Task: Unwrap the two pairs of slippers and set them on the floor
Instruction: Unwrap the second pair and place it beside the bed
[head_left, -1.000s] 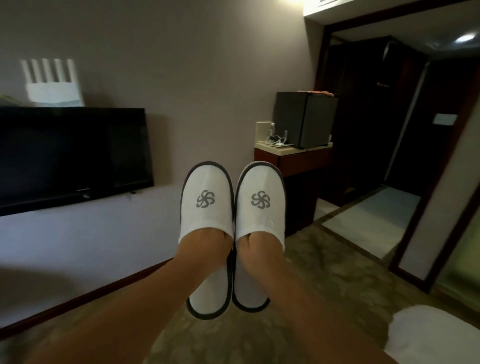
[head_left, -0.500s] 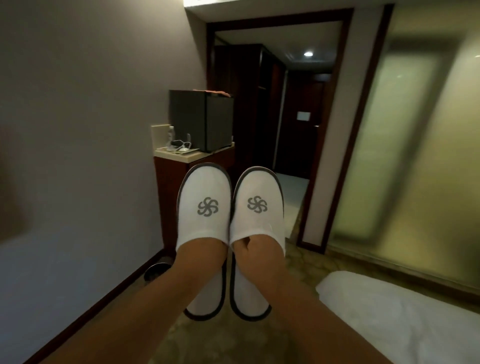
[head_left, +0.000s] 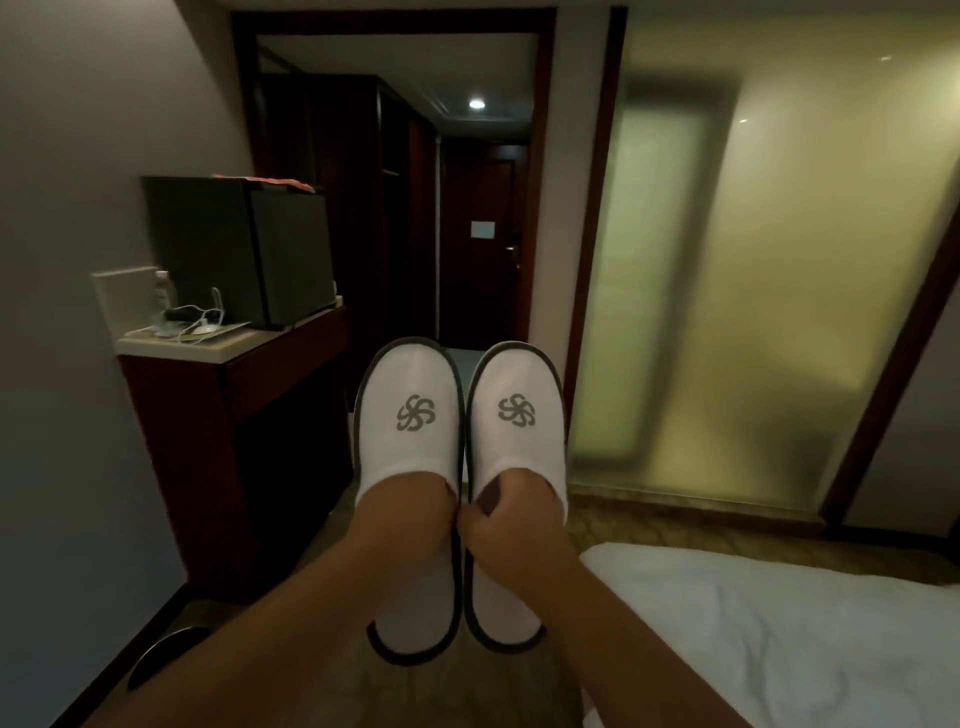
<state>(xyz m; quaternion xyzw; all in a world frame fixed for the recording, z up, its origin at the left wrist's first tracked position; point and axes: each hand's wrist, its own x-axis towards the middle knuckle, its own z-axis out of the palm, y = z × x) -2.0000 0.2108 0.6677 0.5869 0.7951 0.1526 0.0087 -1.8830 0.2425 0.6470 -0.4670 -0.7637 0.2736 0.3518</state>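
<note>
Slippers (head_left: 408, 415): one white pair with dark trim and a grey swirl, no wrapper visible on it. They are held up side by side with toes up and inner edges touching, well above the floor (head_left: 675, 525).
Left hand (head_left: 402, 514): pushed into the upper of the slipper on that side; the fingers are hidden inside, so I cannot tell whether they clench or lie flat.
Right hand (head_left: 506, 525): fingers tucked into the other upper, thumb curled over its rim — grasping it.
Done: this pair looks unwrapped, judging by the bare fabric.
To do: the pair has yet to go down on the floor. A second pair is not in view, so its state cannot be told — roughly halfway at best.
Surroundings: bed (head_left: 779, 623) at lower right, worktop (head_left: 228, 340) carrying a black fridge (head_left: 249, 249) to the left, frosted glass wall (head_left: 753, 312) on the right, dark hallway ahead.
</note>
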